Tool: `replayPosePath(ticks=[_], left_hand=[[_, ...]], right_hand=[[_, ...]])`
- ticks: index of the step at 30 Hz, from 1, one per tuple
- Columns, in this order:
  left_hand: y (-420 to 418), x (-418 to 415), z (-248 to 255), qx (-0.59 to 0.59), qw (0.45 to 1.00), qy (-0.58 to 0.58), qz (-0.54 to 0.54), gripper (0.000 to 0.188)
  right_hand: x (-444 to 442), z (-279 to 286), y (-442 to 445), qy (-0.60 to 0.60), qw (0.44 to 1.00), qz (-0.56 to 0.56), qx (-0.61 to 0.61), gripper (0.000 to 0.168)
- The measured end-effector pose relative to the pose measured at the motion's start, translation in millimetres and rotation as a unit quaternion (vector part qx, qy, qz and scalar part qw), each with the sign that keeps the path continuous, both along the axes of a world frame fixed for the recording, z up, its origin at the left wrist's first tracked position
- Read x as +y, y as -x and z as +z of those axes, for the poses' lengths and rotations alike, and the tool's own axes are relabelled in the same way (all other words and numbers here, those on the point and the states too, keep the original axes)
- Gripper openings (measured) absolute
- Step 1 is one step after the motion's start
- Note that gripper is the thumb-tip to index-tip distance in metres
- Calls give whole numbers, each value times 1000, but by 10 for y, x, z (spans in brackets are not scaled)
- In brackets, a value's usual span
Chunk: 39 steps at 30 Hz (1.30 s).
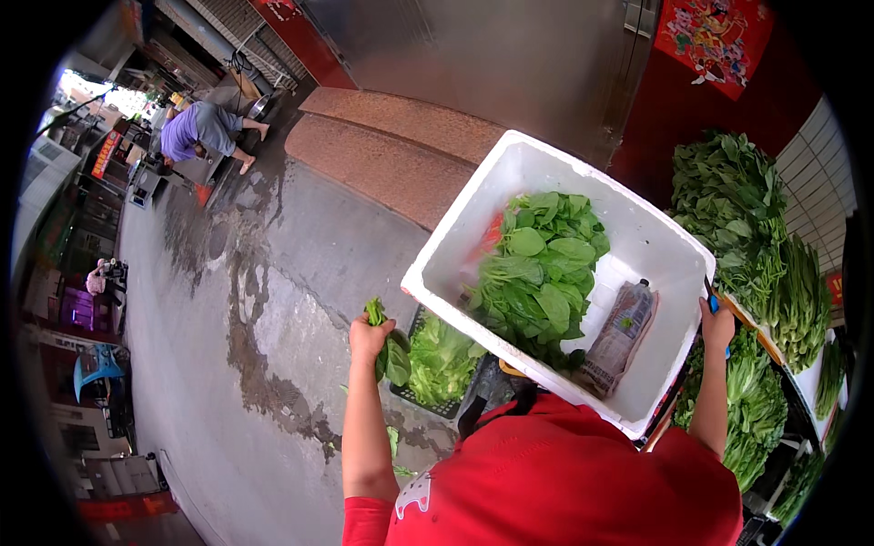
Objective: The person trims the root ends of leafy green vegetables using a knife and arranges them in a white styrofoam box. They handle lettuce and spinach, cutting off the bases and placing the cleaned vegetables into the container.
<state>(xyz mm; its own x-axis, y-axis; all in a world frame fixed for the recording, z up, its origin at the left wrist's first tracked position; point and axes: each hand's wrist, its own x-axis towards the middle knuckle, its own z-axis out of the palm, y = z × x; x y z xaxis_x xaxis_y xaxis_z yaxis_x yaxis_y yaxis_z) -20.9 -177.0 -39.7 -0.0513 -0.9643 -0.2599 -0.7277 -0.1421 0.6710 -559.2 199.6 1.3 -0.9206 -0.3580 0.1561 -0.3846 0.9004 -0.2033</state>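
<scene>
A bunch of leafy greens (pixel 397 362) hangs from my left hand (pixel 370 336), closed around its stems, left of a white foam box (pixel 556 153). Inside the box lies a pile of broad green leaves (pixel 546 266), with something red partly hidden at its left. A wrapped bottle with a dark cap (pixel 623 327) lies beside the pile. My right hand (pixel 717 324), at the box's right rim, holds a blue-handled tool (pixel 713 304); its dark blade is partly hidden, so its kind is unclear.
A black crate (pixel 444 409) of pale lettuce (pixel 437 358) stands on the ground below the box. Leafy vegetables (pixel 730 198) are stacked at the right. Stone steps (pixel 382 160) lie ahead, wet patches (pixel 252 355) mark the pavement, and a person (pixel 198 130) bends over at the far left.
</scene>
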Motion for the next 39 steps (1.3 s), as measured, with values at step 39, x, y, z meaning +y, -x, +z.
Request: replayPosePath(ticks=[39], left_hand=[[-1750, 2434, 260, -25, 979, -32, 199, 26]], right_hand=[[-95, 1508, -1207, 102, 947, 265, -154, 37]])
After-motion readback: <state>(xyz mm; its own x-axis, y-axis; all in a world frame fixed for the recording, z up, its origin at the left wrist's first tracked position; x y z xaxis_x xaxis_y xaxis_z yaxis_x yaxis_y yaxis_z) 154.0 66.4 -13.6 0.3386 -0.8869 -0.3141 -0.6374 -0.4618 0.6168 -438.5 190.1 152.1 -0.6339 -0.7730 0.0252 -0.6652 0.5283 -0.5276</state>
